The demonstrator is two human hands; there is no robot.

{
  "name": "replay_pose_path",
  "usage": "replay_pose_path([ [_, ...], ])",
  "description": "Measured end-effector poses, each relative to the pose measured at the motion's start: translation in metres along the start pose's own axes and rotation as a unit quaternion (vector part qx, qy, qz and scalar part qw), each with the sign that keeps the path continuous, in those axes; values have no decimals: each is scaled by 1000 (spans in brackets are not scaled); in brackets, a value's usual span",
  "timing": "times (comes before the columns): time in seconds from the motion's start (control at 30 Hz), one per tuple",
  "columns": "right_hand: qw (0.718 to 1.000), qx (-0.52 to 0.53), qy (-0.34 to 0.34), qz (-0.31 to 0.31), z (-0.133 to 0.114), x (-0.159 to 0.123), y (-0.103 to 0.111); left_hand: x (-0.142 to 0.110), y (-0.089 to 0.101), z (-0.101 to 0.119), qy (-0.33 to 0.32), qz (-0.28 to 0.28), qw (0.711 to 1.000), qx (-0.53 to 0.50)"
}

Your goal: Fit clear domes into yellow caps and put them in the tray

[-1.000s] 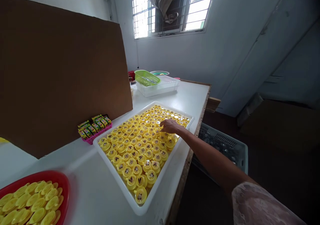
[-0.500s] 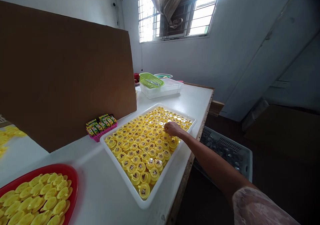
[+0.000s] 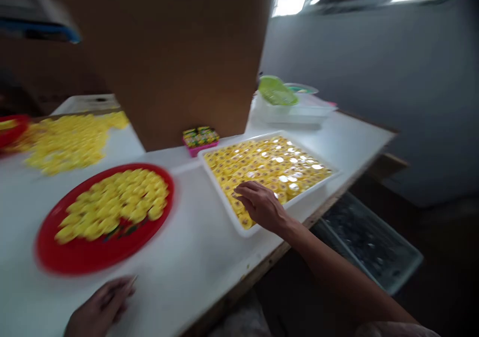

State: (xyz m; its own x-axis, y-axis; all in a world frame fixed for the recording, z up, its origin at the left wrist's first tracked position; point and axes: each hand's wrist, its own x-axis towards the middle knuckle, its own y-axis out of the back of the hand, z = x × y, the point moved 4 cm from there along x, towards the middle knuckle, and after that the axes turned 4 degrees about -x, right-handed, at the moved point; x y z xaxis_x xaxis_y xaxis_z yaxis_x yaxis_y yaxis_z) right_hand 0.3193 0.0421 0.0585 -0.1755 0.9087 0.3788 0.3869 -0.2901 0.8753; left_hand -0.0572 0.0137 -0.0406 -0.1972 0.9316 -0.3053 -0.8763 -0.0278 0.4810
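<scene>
A white tray (image 3: 304, 195) packed with several small yellow cups stands on the white table (image 3: 198, 247). My right hand (image 3: 262, 206) rests over the tray's near corner, fingers stretched out across the cups, nothing visibly held. My left hand (image 3: 100, 309) lies on the table near its front edge, below a red plate (image 3: 90, 257) heaped with yellow lids. Its fingers are blurred and seem to pinch something thin that I cannot make out. The whole picture is smeared by motion.
A tall brown cardboard sheet (image 3: 175, 52) stands behind the tray, with a pink basket of small packets (image 3: 200, 138) at its foot. Loose yellow lids (image 3: 71, 140) lie at the left. A green basket (image 3: 277, 91) sits in a clear tub at the back. A grey crate (image 3: 368, 239) sits on the floor.
The view has swung left and down. My right hand has drawn back from the tray's far part to its near corner. My left hand has come into view on the table.
</scene>
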Motion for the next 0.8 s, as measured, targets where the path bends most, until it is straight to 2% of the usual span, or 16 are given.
replay_pose_path([
  [0.07,991,93,85,-38,-55,-8,-30,-3,17,-7,31,-17,999,-18],
  [0.1,983,134,113,-61,-80,-12,-46,-4,25,-11,30,-37,999,-7],
  [0.17,963,200,148,-109,-122,-19,-76,-9,45,-19,21,-34,999,8],
  [0.27,930,251,199,-180,-172,-28,-114,-23,64,-37,18,-40,998,33],
  [0.37,891,259,281,-246,-210,-38,-139,-41,64,-51,13,-78,996,51],
  [0.47,863,227,348,-286,-231,-45,-157,-54,52,-55,0,-122,991,54],
  [0.57,864,182,362,-298,-238,-48,-170,-57,42,-52,-19,-138,988,65],
  [0.67,885,160,322,-297,-236,-49,-176,-56,34,-45,-40,-158,985,64],
  [0.8,909,210,200,-300,-223,-51,-179,-50,23,-41,-45,-178,983,23],
])
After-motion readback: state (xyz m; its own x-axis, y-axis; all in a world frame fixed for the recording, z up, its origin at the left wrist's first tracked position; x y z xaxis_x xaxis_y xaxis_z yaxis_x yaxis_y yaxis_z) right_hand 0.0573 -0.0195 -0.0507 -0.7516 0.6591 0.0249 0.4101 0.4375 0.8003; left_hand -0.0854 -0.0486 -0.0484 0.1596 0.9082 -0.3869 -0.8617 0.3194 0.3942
